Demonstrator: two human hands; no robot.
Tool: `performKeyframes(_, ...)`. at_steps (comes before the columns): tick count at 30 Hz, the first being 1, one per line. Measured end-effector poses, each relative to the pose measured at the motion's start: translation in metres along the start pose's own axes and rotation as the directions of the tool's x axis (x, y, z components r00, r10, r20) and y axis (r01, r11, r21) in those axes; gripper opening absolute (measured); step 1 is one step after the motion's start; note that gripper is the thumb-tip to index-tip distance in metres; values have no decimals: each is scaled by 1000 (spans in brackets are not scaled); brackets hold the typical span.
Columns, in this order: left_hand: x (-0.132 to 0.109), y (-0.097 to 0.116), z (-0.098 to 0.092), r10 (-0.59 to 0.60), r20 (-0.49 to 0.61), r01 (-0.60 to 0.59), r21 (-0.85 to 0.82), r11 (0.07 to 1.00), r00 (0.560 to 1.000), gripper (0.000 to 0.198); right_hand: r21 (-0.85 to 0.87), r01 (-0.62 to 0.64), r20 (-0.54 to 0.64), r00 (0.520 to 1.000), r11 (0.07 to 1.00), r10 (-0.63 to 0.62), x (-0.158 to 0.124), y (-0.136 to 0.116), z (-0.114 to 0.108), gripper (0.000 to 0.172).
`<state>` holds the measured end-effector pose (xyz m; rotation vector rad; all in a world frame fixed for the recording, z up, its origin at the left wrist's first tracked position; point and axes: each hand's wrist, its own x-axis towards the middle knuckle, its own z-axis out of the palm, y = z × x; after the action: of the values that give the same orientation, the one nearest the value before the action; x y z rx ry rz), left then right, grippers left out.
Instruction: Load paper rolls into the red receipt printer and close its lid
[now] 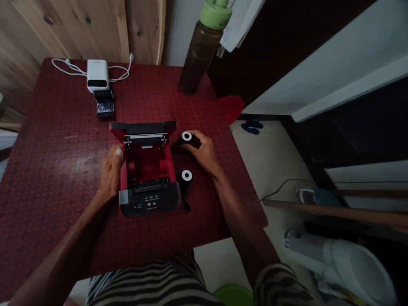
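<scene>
A red and black receipt printer (147,170) sits open on the dark red table (57,161), its lid tilted back and its paper bay empty. My left hand (111,172) rests against the printer's left side, fingers curled on its edge. My right hand (202,151) is closed around a black roll with a white core (186,137) just right of the lid. A second black roll with a white core (186,176) stands by the printer's right front corner, apart from both hands.
A white power bank (97,75) with a white cable (68,67) and a small dark device (105,104) lie at the table's far left. A tall brown bottle with a green cap (204,46) stands at the far edge. The table's right edge drops to a tiled floor (270,157).
</scene>
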<state>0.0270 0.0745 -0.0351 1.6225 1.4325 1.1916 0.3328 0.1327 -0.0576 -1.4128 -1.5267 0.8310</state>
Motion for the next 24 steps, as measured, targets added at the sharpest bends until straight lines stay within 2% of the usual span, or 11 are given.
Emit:
performKeyframes(3, -1, -3, 1, 4, 6, -4, -12, 1000, 1000, 58, 35, 28, -32, 999, 999, -27, -13, -30, -22, 25)
performKeyframes(6, -3, -8, 3, 2, 6, -2, -48, 999, 1000, 64, 87, 90, -14, 996, 992, -89, -42, -90, -51, 29)
performKeyframes(7, -3, -9, 4, 2, 4, -2, -59, 998, 1000, 66, 70, 86, 43, 995, 994, -89, -53, -112, -60, 31)
performKeyframes(9, -2, -12, 5, 7, -1, -7, -75, 997, 1000, 67, -47, 131, 38, 991, 990, -129, -72, -152, -69, 32)
performKeyframes(10, -2, -13, 5, 16, -6, -16, -81, 997, 1000, 67, -109, 188, 145, 974, 976, -172, -78, -166, -69, 35)
performKeyframes(11, -1, -13, 5, 27, -9, -27, -87, 996, 1000, 67, -153, 271, 274, 935, 950, -223, -81, -175, -65, 39)
performKeyframes(13, 0, -15, 5, 49, -12, -50, -102, 994, 999, 66, -231, 423, 473, 836, 876, -279, -80, -181, -47, 44)
performKeyframes(14, 0, -15, 5, 57, -11, -57, -108, 992, 998, 64, -266, 491, 534, 792, 830, -297, -77, -179, -35, 41)
performKeyframes(16, 0, -16, 5, 61, -10, -62, -117, 991, 998, 62, -355, 586, 595, 742, 729, -307, -70, -170, -8, 30)
performKeyframes(19, 1, -17, 7, 69, -15, -71, -129, 989, 997, 62, -482, 628, 615, 739, 610, -275, -65, -160, 22, 23)
performKeyframes(24, 2, -19, 9, 81, -18, -83, -136, 987, 997, 63, -580, 579, 590, 784, 573, -195, -64, -164, 38, 32)
